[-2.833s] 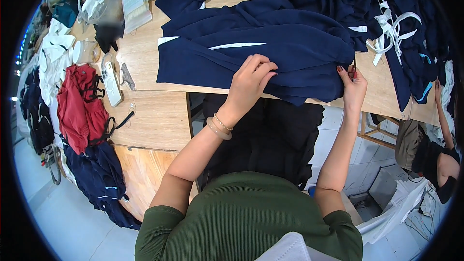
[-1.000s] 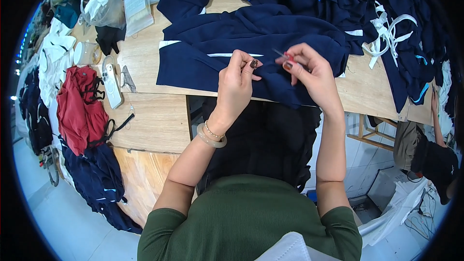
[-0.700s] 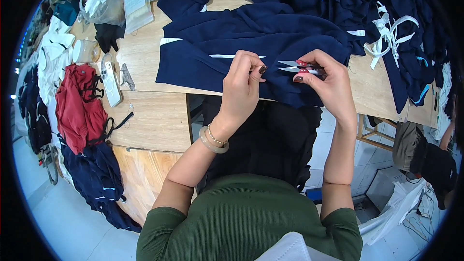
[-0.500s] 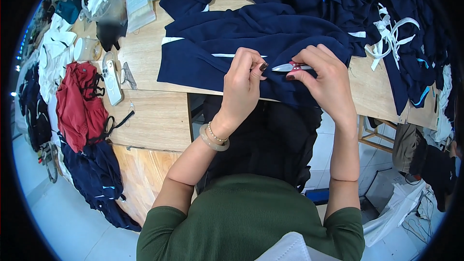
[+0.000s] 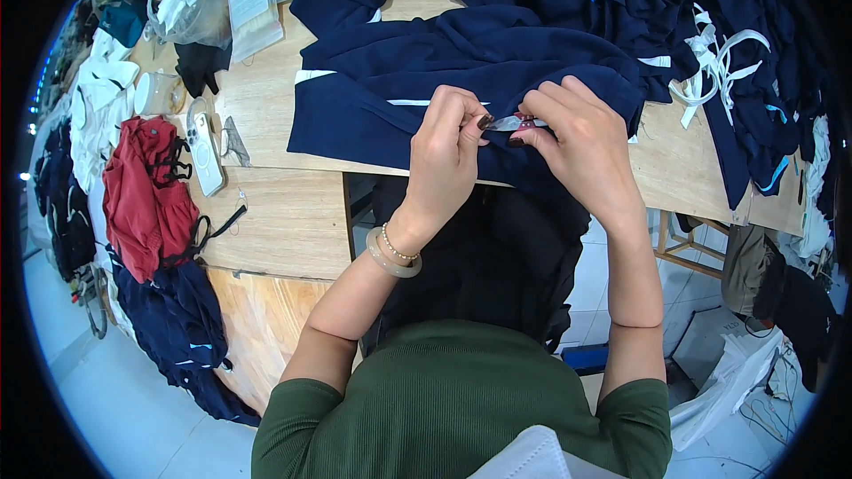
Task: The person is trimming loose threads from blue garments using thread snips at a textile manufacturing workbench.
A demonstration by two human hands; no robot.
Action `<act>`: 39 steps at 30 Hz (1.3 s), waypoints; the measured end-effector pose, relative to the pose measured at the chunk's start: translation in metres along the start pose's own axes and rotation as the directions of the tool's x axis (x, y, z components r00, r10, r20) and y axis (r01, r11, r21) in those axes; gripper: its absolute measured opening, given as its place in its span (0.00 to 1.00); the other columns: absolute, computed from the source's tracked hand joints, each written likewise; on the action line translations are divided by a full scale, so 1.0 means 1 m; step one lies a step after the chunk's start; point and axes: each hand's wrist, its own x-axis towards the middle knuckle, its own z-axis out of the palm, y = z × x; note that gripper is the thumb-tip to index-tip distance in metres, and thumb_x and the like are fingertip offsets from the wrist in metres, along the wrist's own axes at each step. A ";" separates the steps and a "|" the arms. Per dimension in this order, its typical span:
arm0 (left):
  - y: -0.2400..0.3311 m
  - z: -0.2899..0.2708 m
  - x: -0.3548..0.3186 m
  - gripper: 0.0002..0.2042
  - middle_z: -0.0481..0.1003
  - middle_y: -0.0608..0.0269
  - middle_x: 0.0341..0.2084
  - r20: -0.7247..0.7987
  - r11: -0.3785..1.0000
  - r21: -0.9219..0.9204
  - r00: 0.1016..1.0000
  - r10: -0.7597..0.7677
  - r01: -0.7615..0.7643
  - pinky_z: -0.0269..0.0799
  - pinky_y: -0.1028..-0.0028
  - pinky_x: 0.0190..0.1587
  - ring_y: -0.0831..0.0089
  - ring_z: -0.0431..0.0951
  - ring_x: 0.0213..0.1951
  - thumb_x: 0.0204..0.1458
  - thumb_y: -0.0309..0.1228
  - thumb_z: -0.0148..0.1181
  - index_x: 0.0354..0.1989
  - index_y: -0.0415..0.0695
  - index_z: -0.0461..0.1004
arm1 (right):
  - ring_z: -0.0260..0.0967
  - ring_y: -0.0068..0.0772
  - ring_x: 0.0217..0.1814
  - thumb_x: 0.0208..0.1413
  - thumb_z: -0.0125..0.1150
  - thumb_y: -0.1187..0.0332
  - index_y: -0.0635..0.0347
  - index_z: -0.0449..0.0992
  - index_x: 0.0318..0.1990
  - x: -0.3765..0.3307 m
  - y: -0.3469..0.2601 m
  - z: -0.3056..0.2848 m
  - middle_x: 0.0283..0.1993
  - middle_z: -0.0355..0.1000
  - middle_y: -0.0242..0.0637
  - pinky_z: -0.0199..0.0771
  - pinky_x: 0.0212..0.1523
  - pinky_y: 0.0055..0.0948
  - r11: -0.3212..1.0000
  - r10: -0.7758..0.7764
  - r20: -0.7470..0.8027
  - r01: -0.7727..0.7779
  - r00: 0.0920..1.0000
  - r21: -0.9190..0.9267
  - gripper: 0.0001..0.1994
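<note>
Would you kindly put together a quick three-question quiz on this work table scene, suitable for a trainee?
1. Multiple choice: which hand holds the small snips?
A) The left
B) The right
C) Neither

2. True or false: the phone lies to the left of the navy garment that is spread beneath the hands.

3. Fill in the colour: the tangle of ____ strips lies toward the right side of the table.

Key:
1. B, the right hand.
2. True.
3. White.
</note>
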 end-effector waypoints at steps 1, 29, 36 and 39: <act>0.000 0.000 0.000 0.02 0.67 0.59 0.34 0.001 1.000 0.002 1.000 -0.002 0.002 0.77 0.82 0.29 0.79 0.71 0.29 0.58 0.17 0.49 0.32 0.32 0.67 | 0.65 0.33 0.33 0.39 0.68 0.70 0.58 0.73 0.30 0.001 -0.001 0.000 0.27 0.67 0.31 0.69 0.33 0.30 1.000 0.000 0.000 0.000 1.000 0.000 0.10; -0.061 -0.194 0.009 0.04 0.71 0.76 0.23 -0.286 0.764 -0.198 0.710 -0.644 0.614 0.55 0.86 0.21 0.90 0.63 0.21 0.55 0.30 0.61 0.32 0.43 0.77 | 0.51 0.11 0.21 0.56 0.62 0.53 0.61 0.80 0.34 -0.053 0.103 0.005 0.20 0.61 0.21 0.46 0.24 0.16 0.413 0.833 -0.040 -0.572 0.551 0.709 0.18; -0.042 -0.198 -0.010 0.08 0.74 0.72 0.24 -0.097 0.603 -0.376 0.617 -0.781 0.704 0.58 0.86 0.21 0.89 0.68 0.20 0.58 0.33 0.57 0.37 0.42 0.74 | 0.64 0.16 0.33 0.54 0.62 0.69 0.67 0.79 0.38 -0.043 0.094 0.000 0.31 0.72 0.30 0.62 0.39 0.15 0.516 0.748 0.019 -0.599 0.663 0.613 0.10; -0.043 -0.202 -0.026 0.09 0.71 0.76 0.18 -0.264 0.691 -0.347 0.641 -0.721 0.634 0.55 0.86 0.18 0.90 0.65 0.17 0.59 0.36 0.56 0.33 0.45 0.75 | 0.67 0.17 0.38 0.54 0.56 0.79 0.70 0.75 0.43 -0.065 0.094 -0.016 0.37 0.72 0.32 0.65 0.43 0.15 0.517 0.727 -0.146 -0.394 0.671 0.760 0.09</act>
